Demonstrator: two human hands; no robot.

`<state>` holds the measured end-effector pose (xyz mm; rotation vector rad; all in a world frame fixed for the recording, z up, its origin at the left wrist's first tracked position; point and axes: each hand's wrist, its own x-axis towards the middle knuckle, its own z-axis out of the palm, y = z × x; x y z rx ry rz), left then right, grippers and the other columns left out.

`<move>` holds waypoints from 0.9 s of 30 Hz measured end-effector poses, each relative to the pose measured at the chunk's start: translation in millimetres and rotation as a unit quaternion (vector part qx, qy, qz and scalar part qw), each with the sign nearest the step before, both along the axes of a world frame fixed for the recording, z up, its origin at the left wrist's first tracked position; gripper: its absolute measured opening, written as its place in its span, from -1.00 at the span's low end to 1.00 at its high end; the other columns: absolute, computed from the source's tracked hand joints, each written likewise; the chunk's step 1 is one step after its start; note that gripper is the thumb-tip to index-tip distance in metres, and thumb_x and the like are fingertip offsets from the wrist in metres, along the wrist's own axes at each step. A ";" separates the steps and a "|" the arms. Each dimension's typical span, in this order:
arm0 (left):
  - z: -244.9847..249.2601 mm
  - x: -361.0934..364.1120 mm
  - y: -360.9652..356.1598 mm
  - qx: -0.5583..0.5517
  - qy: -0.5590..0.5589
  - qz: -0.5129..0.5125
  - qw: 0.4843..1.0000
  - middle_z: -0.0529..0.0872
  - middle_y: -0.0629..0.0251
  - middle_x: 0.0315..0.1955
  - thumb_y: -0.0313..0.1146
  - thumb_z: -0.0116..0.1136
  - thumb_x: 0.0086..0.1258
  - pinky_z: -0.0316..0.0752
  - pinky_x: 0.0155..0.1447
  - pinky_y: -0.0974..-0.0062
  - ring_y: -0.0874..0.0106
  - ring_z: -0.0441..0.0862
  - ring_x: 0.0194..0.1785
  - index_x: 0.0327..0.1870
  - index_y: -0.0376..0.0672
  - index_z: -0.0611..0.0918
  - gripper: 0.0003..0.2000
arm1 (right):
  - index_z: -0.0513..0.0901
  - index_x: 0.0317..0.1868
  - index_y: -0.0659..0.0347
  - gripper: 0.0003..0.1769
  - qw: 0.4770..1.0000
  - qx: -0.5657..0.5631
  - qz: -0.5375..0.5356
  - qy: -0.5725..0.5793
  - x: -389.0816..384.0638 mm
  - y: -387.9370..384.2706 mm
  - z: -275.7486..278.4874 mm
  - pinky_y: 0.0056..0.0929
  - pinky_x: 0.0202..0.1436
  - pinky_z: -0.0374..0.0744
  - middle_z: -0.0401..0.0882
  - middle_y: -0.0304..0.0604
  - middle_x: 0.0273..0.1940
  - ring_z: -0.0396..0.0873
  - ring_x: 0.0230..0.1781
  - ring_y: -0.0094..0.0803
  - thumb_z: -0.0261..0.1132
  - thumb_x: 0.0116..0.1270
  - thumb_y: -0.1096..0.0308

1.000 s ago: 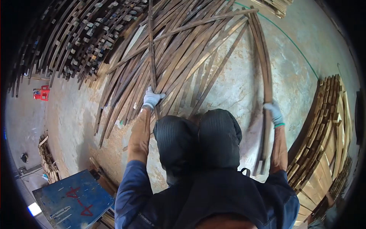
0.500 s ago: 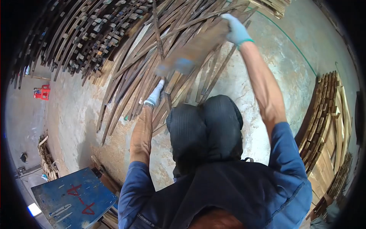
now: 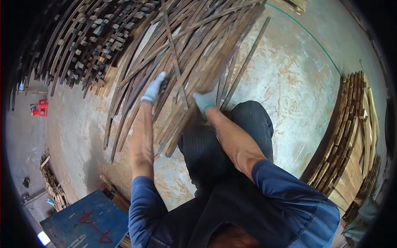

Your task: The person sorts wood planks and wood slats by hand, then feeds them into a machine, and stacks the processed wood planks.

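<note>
A pile of long, narrow wooden strips (image 3: 194,62) lies crisscrossed on the floor in front of my knees. My left hand (image 3: 153,89), in a pale glove, is over the left part of the pile with its fingers apart and nothing visibly held. My right hand (image 3: 204,101), gloved with a green cuff, is at the right edge of a bundle of wooden strips (image 3: 182,113), near its closer end. It grips that edge; its fingertips are partly hidden and blurred. The bundle's near ends point toward my knee.
Dark stacked strips (image 3: 93,45) stand at upper left. Stacked lighter wood (image 3: 345,136) is on the right. A blue board with red markings (image 3: 89,221) is at lower left, a red stool (image 3: 40,107) beyond. A green line (image 3: 308,33) crosses the floor.
My right hand has come down from the upper right toward my knees. The blurred wood it held aloft now lies along the pile. My left hand has moved slightly up and left.
</note>
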<state>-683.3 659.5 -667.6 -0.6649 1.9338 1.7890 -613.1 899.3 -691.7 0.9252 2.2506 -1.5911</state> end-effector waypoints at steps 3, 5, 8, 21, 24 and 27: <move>-22.3 -10.5 57.1 -0.156 0.045 -0.112 0.980 0.59 0.02 0.17 0.31 0.19 0.23 0.26 0.36 0.45 0.28 0.50 0.23 0.22 -0.29 0.57 -0.20 | 0.33 0.32 0.40 -0.07 0.998 0.018 0.033 -0.048 11.6 4.5 19.4 -0.23 0.36 0.37 0.45 0.17 0.26 0.46 0.25 -0.02 0.48 0.06 0.02; -37.1 -13.7 67.3 -0.261 0.050 -0.151 0.952 0.70 0.11 -0.04 0.33 0.19 0.21 0.44 0.09 0.41 0.33 0.60 -0.01 0.06 -0.18 0.67 -0.31 | 0.34 0.33 0.39 -0.11 0.964 -0.174 -0.070 0.189 9.9 7.7 -26.9 -0.26 0.37 0.33 0.44 0.13 0.27 0.43 0.27 -0.08 0.42 0.18 -0.06; -54.2 -17.6 56.1 -0.167 -0.044 -0.202 0.964 0.62 0.32 -0.36 0.35 0.19 0.19 0.32 -0.30 0.39 0.44 0.47 -0.37 -0.23 -0.03 0.64 -0.44 | 0.29 0.40 0.34 -0.19 0.913 -0.381 -0.131 0.063 4.0 10.4 -10.1 -0.32 0.38 0.31 0.38 0.04 0.32 0.35 0.32 -0.22 0.17 0.40 -0.14; 37.4 54.8 111.8 -0.058 0.006 -0.177 0.983 0.52 0.15 0.25 0.12 0.16 0.39 0.23 0.38 0.51 0.41 0.41 0.32 0.36 -0.28 0.41 -0.30 | 0.43 0.29 0.26 -0.33 0.821 -0.543 -0.144 0.097 2.4 -7.5 -72.0 -0.18 0.26 0.44 0.56 0.01 0.12 0.52 0.10 -0.11 0.23 0.35 -0.06; 58.2 51.9 111.6 -0.154 0.016 -0.205 0.966 0.64 0.10 0.10 0.23 0.15 0.31 0.37 0.26 0.44 0.28 0.57 0.17 0.43 -0.25 0.31 -0.17 | 0.40 0.28 0.25 -0.37 0.747 -0.647 -0.144 0.054 6.7 20.5 9.5 -0.13 0.19 0.54 0.53 0.01 0.16 0.55 0.09 -0.05 0.24 0.37 0.00; 98.0 37.4 114.5 -0.339 0.008 -0.277 0.899 0.70 -0.05 -0.02 0.38 0.14 0.16 0.45 0.20 0.31 0.08 0.64 0.11 0.53 -0.10 0.11 0.01 | 0.38 0.31 0.26 -0.33 0.643 -0.753 -0.125 0.065 -4.5 17.7 12.4 -0.13 0.21 0.53 0.52 0.02 0.16 0.55 0.10 -0.07 0.26 0.36 0.00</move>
